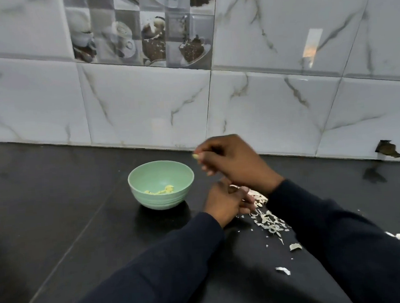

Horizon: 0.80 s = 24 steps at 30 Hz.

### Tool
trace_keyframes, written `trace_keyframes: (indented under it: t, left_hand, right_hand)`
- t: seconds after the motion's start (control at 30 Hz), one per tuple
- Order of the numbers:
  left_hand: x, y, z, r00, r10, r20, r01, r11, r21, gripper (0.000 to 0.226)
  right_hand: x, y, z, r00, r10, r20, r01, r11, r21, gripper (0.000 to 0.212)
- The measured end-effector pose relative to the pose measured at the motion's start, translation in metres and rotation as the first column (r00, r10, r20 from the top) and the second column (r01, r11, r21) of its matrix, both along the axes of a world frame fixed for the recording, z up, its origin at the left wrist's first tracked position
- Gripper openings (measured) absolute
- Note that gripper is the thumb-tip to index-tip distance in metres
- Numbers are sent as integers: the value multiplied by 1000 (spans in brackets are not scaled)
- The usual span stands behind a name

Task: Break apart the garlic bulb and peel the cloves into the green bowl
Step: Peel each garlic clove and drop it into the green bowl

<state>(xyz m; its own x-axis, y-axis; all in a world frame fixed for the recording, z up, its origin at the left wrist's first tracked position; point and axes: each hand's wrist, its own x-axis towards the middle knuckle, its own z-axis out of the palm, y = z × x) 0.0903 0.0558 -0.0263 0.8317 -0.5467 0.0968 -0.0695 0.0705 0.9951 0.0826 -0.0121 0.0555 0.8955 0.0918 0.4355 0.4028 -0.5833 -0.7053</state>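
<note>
Green bowl (159,200) sits on a black countertop (56,208), a few peeled yellow cloves (160,190) lying in its bottom. A person's right hand (235,163) hovers just right of the bowl's rim, thumb and fingertips pinching a peeled clove (196,156). The left hand (221,205) rests lower, beside the bowl, fingers curled; whether it grips anything cannot be told. Papery garlic skins (269,220) litter the counter between the dark sleeves (155,272).
</note>
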Motion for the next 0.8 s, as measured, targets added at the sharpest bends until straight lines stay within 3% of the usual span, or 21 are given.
trace_keyframes:
  t: [0.13,0.23,0.3,0.43,0.57,0.67,0.8]
  left_hand:
    - [0,8,1,995,5,96,-15,994,106,31]
    - [5,4,-6,998,-30,56,28,999,29,11]
    - [9,-1,-13,998,-39,47,39,999,2,7]
    - [15,-3,-21,991,-17,132,20,1000,-19,12]
    - [5,-9,-16,980,-29,199,35,999,-24,6]
    - [-8,-16,-9,991,-106,87,113,990,-84,24]
    - [-10,-22,-7,981,-184,-59,174,974,-146,60]
  right_hand:
    - [47,38,5,983,27,-183,-82,951,-297,19]
    - [36,21,28,995,-46,-94,3,911,-413,14]
    - [12,-10,47,994,-102,-39,79,918,-390,10]
    - [-55,-95,66,969,-227,-93,180,914,-363,30]
    - [-119,-184,48,872,-410,-268,269,858,-437,12]
    - [-146,-224,18,776,-521,-355,339,820,-461,14]
    - [-148,-244,-20,732,-612,-299,431,756,-492,5]
